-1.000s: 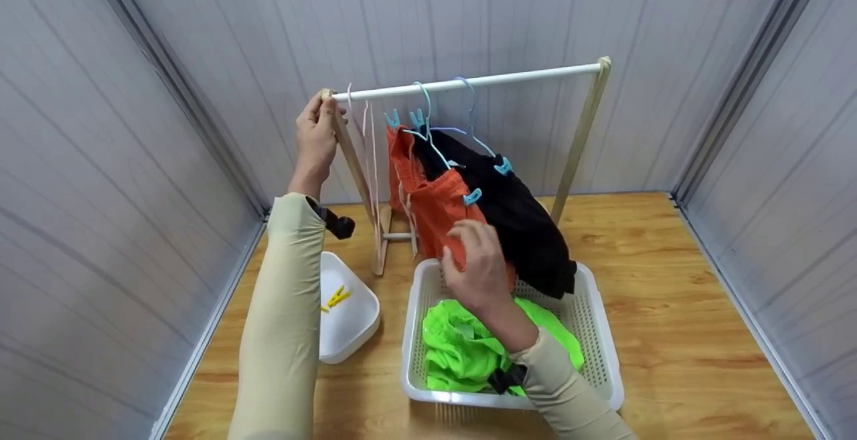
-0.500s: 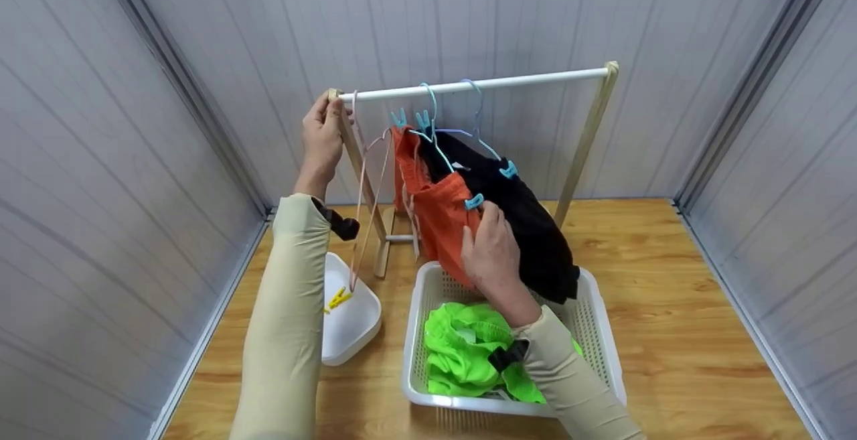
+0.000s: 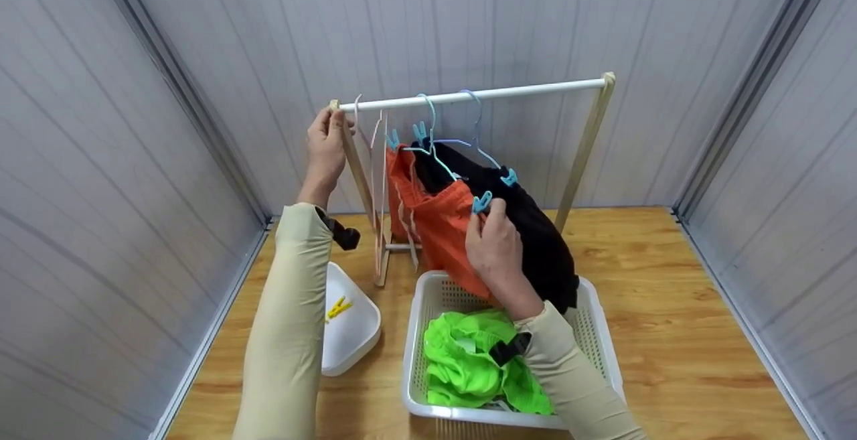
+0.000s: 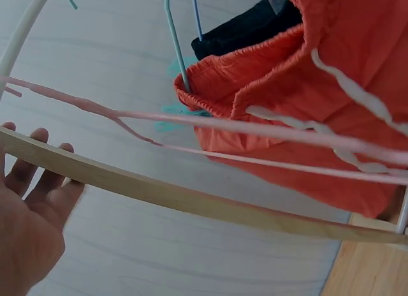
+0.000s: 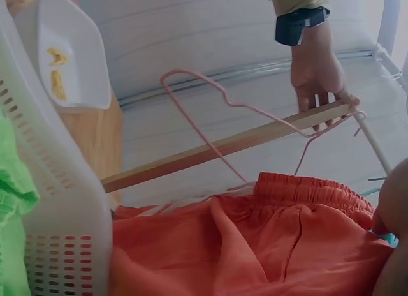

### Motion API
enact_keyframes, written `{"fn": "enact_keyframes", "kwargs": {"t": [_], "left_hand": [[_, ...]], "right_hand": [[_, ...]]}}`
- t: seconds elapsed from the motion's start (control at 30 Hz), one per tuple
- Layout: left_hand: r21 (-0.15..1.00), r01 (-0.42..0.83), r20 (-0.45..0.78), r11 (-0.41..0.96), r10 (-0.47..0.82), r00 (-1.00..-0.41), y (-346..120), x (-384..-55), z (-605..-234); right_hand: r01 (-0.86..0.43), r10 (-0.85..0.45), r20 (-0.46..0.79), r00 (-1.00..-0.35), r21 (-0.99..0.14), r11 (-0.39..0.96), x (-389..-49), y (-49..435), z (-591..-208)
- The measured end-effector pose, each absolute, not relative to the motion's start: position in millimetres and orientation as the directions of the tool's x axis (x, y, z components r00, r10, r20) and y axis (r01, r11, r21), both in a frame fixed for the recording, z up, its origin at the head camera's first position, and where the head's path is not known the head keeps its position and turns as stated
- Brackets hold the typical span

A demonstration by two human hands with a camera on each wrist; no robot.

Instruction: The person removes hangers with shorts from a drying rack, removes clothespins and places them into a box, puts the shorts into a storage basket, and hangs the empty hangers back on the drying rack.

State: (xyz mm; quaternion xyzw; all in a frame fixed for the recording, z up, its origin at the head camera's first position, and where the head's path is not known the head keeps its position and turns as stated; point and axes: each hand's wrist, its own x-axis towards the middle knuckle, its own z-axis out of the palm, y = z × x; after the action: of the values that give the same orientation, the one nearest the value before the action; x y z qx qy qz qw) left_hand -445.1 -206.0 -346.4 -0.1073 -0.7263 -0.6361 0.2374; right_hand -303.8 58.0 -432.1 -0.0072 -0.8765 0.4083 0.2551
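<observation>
My left hand [image 3: 326,149] grips the top of the left wooden post [image 4: 191,205] of a small clothes rack. Orange shorts [image 3: 438,226] with a pale drawstring hang from a light-blue hanger [image 3: 432,128], with blue clothespins at the waistband. At their right corner my right hand [image 3: 497,242] pinches a blue clothespin [image 3: 482,202], thumb and forefinger close against it; in the right wrist view the hand partly hides this clothespin. Behind, a black garment [image 3: 535,226] hangs from a purple-blue hanger [image 3: 477,118], also held by clothespins. A bare pink hanger [image 5: 204,133] hangs near the left post.
A white perforated basket [image 3: 413,359] with a bright green garment [image 3: 465,359] stands below the shorts. To its left, a white tray [image 3: 358,339] holds yellow clothespins [image 3: 339,307]. The rack's white rail [image 3: 535,90] runs across the top, before panelled walls.
My right hand has risen from the front of the orange shorts to the clothespin at their right corner, which has tilted. The pink hanger swings. My left hand stays on the post.
</observation>
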Motion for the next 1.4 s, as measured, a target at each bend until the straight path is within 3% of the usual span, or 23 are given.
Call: {"fn": "enact_keyframes", "kwargs": {"t": [0.2, 0.4, 0.77, 1.07, 1.4], "left_hand": [[0.87, 0.451, 0.472, 0.198, -0.072, -0.879, -207, -428, -362], [0.858, 0.472, 0.496, 0.2, -0.086, -0.864, -209, -416, -362], [0.869, 0.468, 0.485, 0.163, -0.088, -0.87, -211, -445, -383], [0.865, 0.472, 0.492, 0.17, -0.102, -0.864, -209, -444, -383], [0.857, 0.498, 0.511, 0.134, -0.093, -0.854, -203, -436, -375]], "right_hand": [[-0.21, 0.217, 0.474, -0.853, -0.693, 0.69, -296, 57, -421], [-0.197, 0.209, 0.459, -0.863, -0.688, 0.698, -288, 59, -406], [-0.174, 0.226, 0.433, -0.872, -0.707, 0.686, -272, 80, -380], [-0.193, 0.229, 0.456, -0.86, -0.706, 0.681, -255, 98, -357], [-0.151, 0.244, 0.394, -0.886, -0.743, 0.652, -229, 130, -339]]}}
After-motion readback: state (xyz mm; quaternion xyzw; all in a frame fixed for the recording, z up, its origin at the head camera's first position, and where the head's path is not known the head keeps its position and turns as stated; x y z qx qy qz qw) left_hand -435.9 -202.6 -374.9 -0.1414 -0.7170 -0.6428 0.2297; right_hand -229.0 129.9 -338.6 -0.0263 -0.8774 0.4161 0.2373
